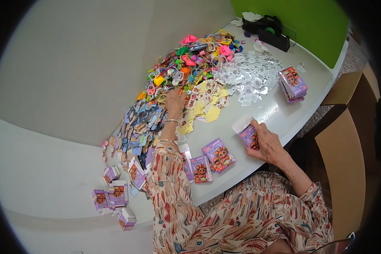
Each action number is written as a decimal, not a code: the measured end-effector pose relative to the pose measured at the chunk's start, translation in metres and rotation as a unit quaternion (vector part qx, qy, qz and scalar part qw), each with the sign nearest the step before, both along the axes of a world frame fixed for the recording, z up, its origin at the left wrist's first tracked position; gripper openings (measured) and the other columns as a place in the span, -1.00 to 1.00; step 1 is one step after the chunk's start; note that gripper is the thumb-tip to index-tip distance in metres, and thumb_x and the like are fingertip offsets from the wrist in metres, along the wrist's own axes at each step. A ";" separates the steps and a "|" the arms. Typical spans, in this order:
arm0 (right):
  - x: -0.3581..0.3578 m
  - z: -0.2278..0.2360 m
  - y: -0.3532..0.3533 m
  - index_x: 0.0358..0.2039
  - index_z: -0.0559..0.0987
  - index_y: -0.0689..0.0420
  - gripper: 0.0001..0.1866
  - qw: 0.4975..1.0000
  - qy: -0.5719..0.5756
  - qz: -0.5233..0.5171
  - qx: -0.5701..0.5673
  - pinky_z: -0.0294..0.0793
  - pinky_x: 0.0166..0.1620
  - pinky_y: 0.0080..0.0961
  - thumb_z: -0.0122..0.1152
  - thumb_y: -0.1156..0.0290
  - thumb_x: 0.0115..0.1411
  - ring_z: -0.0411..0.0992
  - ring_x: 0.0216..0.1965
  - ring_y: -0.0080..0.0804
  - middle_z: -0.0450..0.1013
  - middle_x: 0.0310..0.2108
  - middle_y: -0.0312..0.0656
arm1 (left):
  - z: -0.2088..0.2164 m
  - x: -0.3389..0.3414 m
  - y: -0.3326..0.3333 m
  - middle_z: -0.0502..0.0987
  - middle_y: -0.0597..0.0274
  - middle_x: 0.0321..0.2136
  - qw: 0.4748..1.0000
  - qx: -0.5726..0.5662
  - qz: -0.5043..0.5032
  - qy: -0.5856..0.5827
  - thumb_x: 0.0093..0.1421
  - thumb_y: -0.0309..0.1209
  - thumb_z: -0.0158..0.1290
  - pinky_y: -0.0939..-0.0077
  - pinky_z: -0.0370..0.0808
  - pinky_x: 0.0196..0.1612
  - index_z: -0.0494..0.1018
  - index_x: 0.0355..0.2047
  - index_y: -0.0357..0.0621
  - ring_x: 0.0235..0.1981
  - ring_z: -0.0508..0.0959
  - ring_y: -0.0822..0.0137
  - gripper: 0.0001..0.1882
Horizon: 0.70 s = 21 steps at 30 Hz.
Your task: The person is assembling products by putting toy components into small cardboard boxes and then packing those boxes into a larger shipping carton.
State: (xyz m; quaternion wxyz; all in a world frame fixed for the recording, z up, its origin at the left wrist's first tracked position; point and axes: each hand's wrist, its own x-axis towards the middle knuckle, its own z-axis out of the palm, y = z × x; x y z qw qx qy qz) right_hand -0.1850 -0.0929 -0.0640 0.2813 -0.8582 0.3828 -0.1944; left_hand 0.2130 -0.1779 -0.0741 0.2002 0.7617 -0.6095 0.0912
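Your right hand [268, 144] is closed around a purple box [249, 138] near the front edge of the table [319, 76]. Its white flap [242, 123] stands open, pointing away from your palm, apparently so the grip leaves the opening unobstructed. Your left hand [175, 101] reaches into the toy pile [190, 70]; its fingertips are hidden, so hold and spread cannot be determined. Yellow cards [213, 114] lie just beside it, seemingly grouped by kind for easy reach.
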 end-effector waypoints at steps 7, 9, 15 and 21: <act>0.003 0.003 0.000 0.25 0.06 0.20 -0.05 1.000 -0.002 -0.001 -0.002 0.49 -0.25 -0.17 0.34 0.15 -0.08 0.42 -0.28 0.01 0.29 -0.19 0.03 | -0.008 -0.003 -0.019 0.56 -0.09 -0.33 0.997 -0.006 -0.082 0.003 -0.01 -0.35 0.16 0.19 0.51 -0.19 0.52 -0.21 -0.20 -0.32 0.57 -0.02 -0.67; 0.003 0.002 0.000 0.25 0.07 0.19 -0.05 1.000 0.002 0.003 0.007 0.49 -0.25 -0.16 0.34 0.15 -0.07 0.42 -0.28 0.01 0.29 -0.19 0.03 | 0.006 0.008 -0.017 0.57 -0.02 -0.40 0.988 0.017 -0.067 0.138 0.02 -0.42 0.13 0.31 0.54 -0.30 0.51 -0.25 -0.26 -0.42 0.60 0.14 -0.74; -0.005 0.000 -0.002 0.25 0.06 0.19 -0.05 1.000 0.010 -0.007 0.003 0.49 -0.24 -0.16 0.33 0.14 -0.07 0.43 -0.26 0.00 0.30 -0.18 0.03 | 0.033 0.018 0.010 0.50 0.30 -0.55 0.844 0.018 -0.033 0.535 0.11 -0.52 0.03 0.61 0.47 -0.48 0.52 -0.30 -0.25 -0.55 0.53 0.45 -0.85; -0.002 -0.004 -0.003 0.25 0.07 0.18 -0.06 1.000 0.006 -0.010 -0.004 0.50 -0.24 -0.16 0.33 0.15 -0.07 0.44 -0.26 -0.01 0.30 -0.19 0.03 | 0.017 -0.003 0.036 0.55 -0.18 -0.38 0.990 0.111 -0.089 0.014 -0.06 -0.42 0.11 0.17 0.48 -0.14 0.58 -0.27 -0.18 -0.30 0.56 -0.03 -0.71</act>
